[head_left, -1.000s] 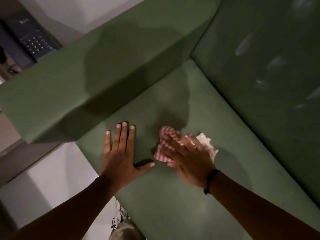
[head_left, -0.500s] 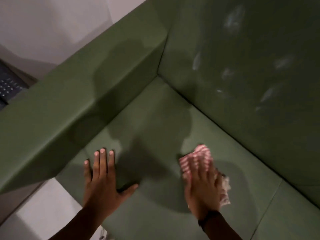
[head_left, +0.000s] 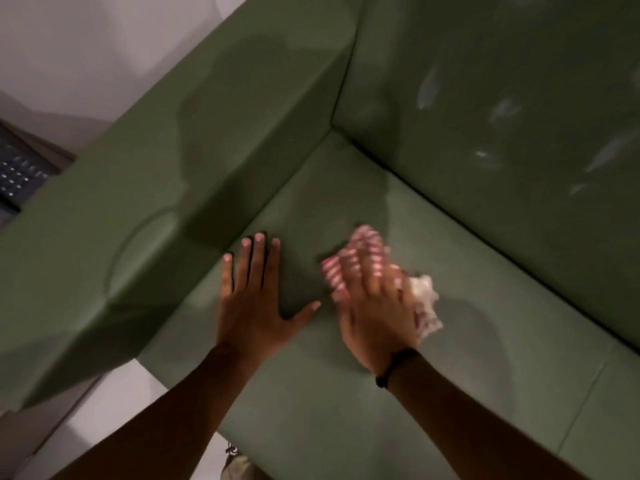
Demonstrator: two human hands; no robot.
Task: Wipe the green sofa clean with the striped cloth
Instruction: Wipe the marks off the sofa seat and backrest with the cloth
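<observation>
A dark keypad device (head_left: 20,171) with rows of small pale keys shows at the left edge — partly cut off. Pale wall (head_left: 104,46) fills the upper left, and light floor (head_left: 114,407) lies below — dim, blurred.

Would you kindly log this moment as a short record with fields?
left hand: flat on the sofa seat, fingers spread, holding nothing
right hand: pressed on the striped cloth, motion-blurred
striped cloth: bunched on the seat cushion
green sofa: pale smudges on the backrest
wristband: dark, on right wrist
</observation>
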